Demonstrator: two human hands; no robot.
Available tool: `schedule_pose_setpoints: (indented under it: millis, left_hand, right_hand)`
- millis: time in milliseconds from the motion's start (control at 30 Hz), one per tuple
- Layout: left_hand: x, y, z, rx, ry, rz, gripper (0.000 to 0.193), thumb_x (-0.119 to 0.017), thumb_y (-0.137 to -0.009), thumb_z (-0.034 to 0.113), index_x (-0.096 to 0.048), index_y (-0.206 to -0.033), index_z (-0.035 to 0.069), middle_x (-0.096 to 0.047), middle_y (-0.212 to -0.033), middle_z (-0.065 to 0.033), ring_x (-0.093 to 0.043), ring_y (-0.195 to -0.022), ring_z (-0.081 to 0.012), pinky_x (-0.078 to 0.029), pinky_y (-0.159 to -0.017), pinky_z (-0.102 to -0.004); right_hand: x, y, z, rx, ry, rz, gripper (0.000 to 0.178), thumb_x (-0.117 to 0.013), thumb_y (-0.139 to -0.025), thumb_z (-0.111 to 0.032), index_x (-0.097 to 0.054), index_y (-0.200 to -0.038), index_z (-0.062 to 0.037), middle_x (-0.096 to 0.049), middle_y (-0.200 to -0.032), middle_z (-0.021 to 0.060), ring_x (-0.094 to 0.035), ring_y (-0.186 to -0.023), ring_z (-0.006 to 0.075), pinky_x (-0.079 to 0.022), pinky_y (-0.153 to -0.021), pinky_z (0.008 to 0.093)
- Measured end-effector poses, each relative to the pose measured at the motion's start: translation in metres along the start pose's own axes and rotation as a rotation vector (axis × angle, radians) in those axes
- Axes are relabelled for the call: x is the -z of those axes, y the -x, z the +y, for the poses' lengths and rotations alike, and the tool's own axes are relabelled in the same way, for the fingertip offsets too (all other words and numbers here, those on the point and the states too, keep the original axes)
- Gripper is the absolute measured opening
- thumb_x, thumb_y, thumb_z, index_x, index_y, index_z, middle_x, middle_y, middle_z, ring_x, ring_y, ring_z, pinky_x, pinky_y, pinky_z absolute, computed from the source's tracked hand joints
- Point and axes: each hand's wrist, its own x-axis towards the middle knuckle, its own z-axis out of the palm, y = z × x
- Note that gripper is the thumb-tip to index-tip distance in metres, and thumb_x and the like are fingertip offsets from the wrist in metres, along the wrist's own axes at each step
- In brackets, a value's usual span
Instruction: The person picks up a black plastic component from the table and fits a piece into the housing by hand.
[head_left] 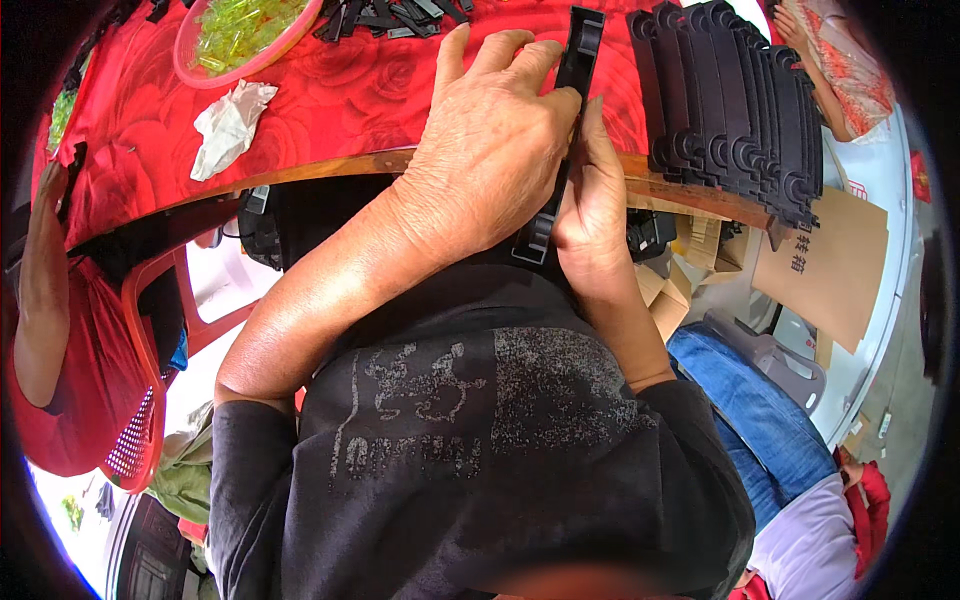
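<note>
Between my hands, at the table's near edge, a long narrow black plastic piece (582, 52) stands at a slant, with a raised rim and curved ends. My left hand (490, 140) lies over its left side, fingers bent and pressing against its middle. From the right, my right hand (595, 190) grips the lower half, with the thumb or a finger pointing up along it. My left hand hides part of the piece's middle. A row of similar black plastic pieces (725, 100) is stacked close together at the right end of the table.
A red flowered cloth (330, 115) covers the table. On it are a pink basin (182, 62) of yellow-green clear parts, small black strips (390, 18) and a crumpled white tissue (232, 128). Cardboard (825, 260) is at right. People sit on both sides, one on a red chair (150, 400).
</note>
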Motion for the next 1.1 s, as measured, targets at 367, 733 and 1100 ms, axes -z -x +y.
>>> schedule_pose_setpoints:
  millis: [367,733,1100]
  left_hand:
    - [0.005,0.007,-0.009,0.008,0.298,0.167,0.025,-0.072,-0.074,0.003,-0.071,-0.098,0.006,-0.059,-0.082,-0.0098,-0.059,-0.079,-0.0291,-0.05,-0.067,-0.0375]
    - [0.006,0.016,0.003,-0.06,0.362,0.076,0.027,-0.069,-0.075,0.0,-0.067,-0.102,0.001,-0.056,-0.075,-0.0115,-0.058,-0.072,-0.031,-0.049,-0.064,-0.0406]
    - [0.011,0.023,0.008,0.262,0.777,-0.125,0.023,-0.066,-0.08,0.0,-0.069,-0.103,0.0,-0.067,-0.08,-0.0146,-0.067,-0.069,-0.0194,-0.051,-0.063,-0.029]
  right_hand:
    - [-0.006,0.001,-0.005,-0.029,-0.074,-0.042,0.036,-0.052,-0.099,-0.037,-0.06,-0.114,-0.0054,-0.068,-0.102,0.0058,-0.067,-0.092,0.0158,-0.056,-0.083,0.0311]
    - [0.009,-0.006,-0.005,0.03,-0.068,-0.161,0.045,-0.047,-0.102,-0.036,-0.054,-0.128,0.0001,-0.064,-0.111,0.0093,-0.061,-0.101,0.0174,-0.047,-0.094,0.0318]
    - [0.012,-0.008,-0.008,0.076,-0.013,-0.102,0.049,-0.049,-0.1,-0.039,-0.051,-0.13,-0.0005,-0.064,-0.097,0.0087,-0.062,-0.091,0.0188,-0.05,-0.088,0.0342]
